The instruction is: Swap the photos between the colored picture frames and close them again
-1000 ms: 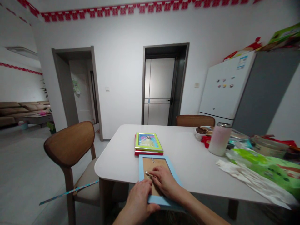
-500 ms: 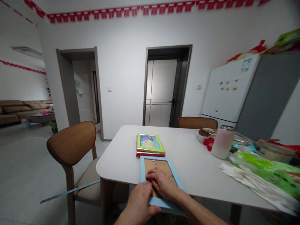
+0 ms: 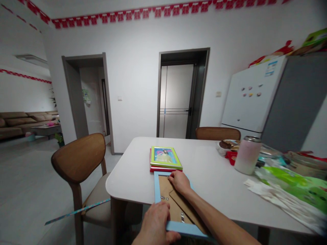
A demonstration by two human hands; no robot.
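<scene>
A light blue picture frame lies face down, partly on the table's near edge. Its brown backing board shows small metal clips and a stand flap partly under my right forearm. My left hand is closed around the frame's near left corner, thumb on the near bar. At the far end of the backing is my right hand, fingers bent together near the top bar; its fingertips hide what they touch. Just beyond, a green picture frame rests on a red one.
On the white table, a pink-white bottle, a green plastic package, white gloves or cloth and containers crowd the right side. A wooden chair stands left with a patterned strip across it.
My right hand has moved from the middle of the backing to its far end. More of the backing, its clips and the flap now show. My left hand keeps its hold.
</scene>
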